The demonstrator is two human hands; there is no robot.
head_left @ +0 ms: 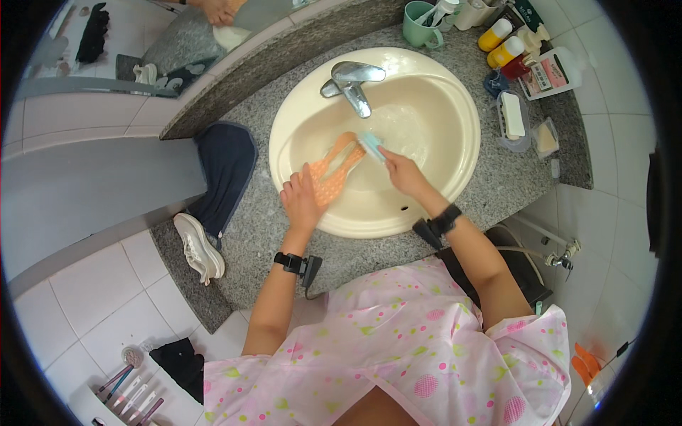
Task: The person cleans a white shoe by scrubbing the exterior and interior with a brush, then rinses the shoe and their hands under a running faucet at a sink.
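Observation:
Over the cream oval sink [467, 124], my left hand [304, 201] grips an orange, pale-dotted piece [330, 186] by its near left side. It looks like a sandal, with a long gap between two strips that meet at the far end; its exact kind is unclear. My right hand [403, 172] is closed around a small light-blue brush [371, 146], whose bristle end is at the orange piece's right strip. The brush is slightly blurred. Above them the chrome faucet [352, 84] points down into the basin. Whether water runs from it cannot be made out.
A green cup [419, 27] with brushes stands behind the sink. Yellow bottles [506, 52], a white jug [560, 73] and a soap dish [513, 117] crowd the right counter. At left lie a dark cloth [226, 160] and a white shoe [199, 247]. A mirror [160, 42] borders the back.

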